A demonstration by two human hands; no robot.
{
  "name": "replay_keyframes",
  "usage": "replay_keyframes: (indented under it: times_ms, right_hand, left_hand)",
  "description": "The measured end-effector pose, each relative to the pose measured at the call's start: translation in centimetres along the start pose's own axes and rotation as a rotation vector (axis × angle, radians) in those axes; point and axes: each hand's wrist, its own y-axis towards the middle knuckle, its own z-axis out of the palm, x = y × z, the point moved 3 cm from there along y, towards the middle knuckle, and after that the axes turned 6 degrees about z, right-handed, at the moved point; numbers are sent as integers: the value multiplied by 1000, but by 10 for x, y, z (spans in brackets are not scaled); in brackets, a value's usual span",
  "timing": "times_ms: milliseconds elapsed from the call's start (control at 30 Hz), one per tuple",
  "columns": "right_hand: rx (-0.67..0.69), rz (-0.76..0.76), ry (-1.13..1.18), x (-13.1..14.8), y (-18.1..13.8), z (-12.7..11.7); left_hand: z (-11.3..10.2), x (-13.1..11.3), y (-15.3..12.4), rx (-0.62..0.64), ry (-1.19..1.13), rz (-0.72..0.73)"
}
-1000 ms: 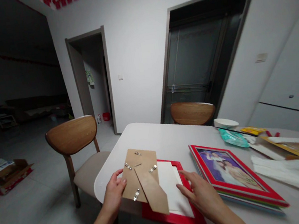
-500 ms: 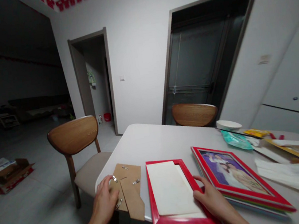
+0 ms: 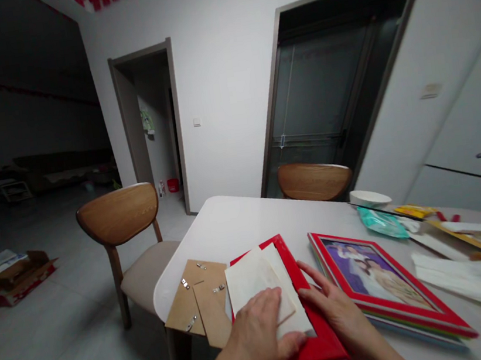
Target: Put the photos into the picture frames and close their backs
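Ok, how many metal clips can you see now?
4, all on the brown backing board: a far-edge clip, a left-edge clip, a right-edge clip and a near-edge clip. Any on the undersides of the stacked frames would be hidden.

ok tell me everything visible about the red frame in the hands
The red frame looks glossy and rectangular, material unclear. Pale sheets lie over its opening and left side. It is askew at the table's near edge, between the brown board and the stacked frames. The right hand holds its right side; the left hand rests on the sheets.
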Motion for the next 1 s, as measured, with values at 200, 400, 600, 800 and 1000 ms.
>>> replay_keyframes:
  times_ms: [200, 400, 600, 800, 1000]
  right_hand:
    - [21, -42, 19, -4, 4, -3]
    - [-61, -74, -180, -18, 17, -29]
    - [-184, -187, -869, -46, 37, -54]
    - [-237, -205, -1318, -51, 38, -54]
    - [-272, -366, -1441, -48, 34, -45]
  left_hand:
    - [-12, -11, -7, -123, 100, 223]
    - [-47, 37, -20, -565, -239, -141]
    - [-43, 91, -47, -676, -779, -434]
    - [-27, 103, -56, -644, -886, -529]
    - [-21, 103, -53, -602, -930, -564]
